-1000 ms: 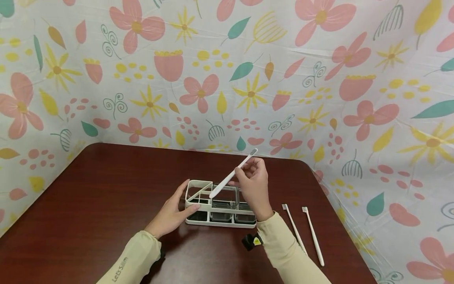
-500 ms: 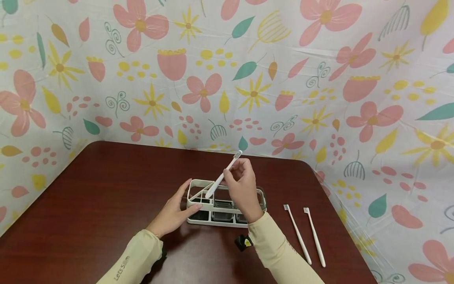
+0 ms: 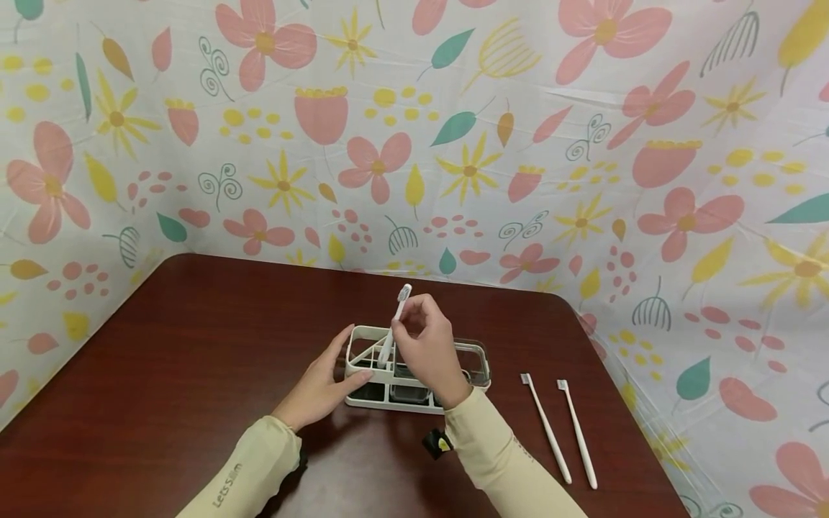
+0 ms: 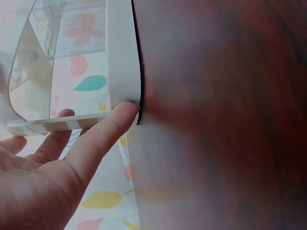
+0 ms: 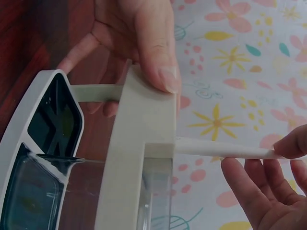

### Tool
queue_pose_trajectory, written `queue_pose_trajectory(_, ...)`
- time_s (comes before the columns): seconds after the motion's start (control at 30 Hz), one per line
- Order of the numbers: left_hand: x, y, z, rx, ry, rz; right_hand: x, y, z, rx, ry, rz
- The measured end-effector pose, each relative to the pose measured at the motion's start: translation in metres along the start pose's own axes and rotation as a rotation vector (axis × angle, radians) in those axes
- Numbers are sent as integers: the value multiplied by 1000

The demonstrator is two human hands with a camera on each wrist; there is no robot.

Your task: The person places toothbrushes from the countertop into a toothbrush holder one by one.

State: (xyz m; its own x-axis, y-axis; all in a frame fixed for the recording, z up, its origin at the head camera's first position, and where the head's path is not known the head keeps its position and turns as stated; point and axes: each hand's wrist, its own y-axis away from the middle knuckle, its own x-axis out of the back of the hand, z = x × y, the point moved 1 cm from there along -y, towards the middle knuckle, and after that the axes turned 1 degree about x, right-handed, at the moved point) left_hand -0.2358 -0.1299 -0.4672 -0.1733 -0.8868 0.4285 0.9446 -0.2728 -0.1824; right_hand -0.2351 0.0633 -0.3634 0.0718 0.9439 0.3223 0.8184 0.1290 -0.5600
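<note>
A white toothbrush (image 3: pixel 400 301) is pinched between the thumb and fingers of my right hand (image 3: pixel 429 352), bristle end up and slightly tilted. In the right wrist view, the handle end of the toothbrush (image 5: pixel 216 147) meets the upper frame of a cream toothbrush holder (image 5: pixel 129 129); how far it goes in is hidden. My left hand (image 3: pixel 317 385) grips the holder's left end, thumb at the front and fingers behind. The left wrist view has one finger of the left hand (image 4: pixel 48 187) against the holder's lower edge. My right hand covers part of the holder's middle.
Two more white toothbrushes, one nearer (image 3: pixel 547 428) and one farther right (image 3: pixel 578 432), lie on the dark brown table (image 3: pixel 214 345). Clear cups (image 3: pixel 476 363) sit in the holder's right part. A flower-patterned curtain (image 3: pixel 453 144) hangs behind the table.
My right hand has moved left with the toothbrush and turned it more upright, its handle end coming down to the holder's small compartments. My left hand keeps its grip on the holder.
</note>
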Motion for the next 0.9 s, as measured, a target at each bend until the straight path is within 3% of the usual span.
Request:
queue_pose_trajectory(0.4,2,1,6,-10,7,1,-8,0,7,33,116,-104)
queue_pose_trajectory(0.9,0,0,0,-16,-13,18,-12,0,15,14,219,-202)
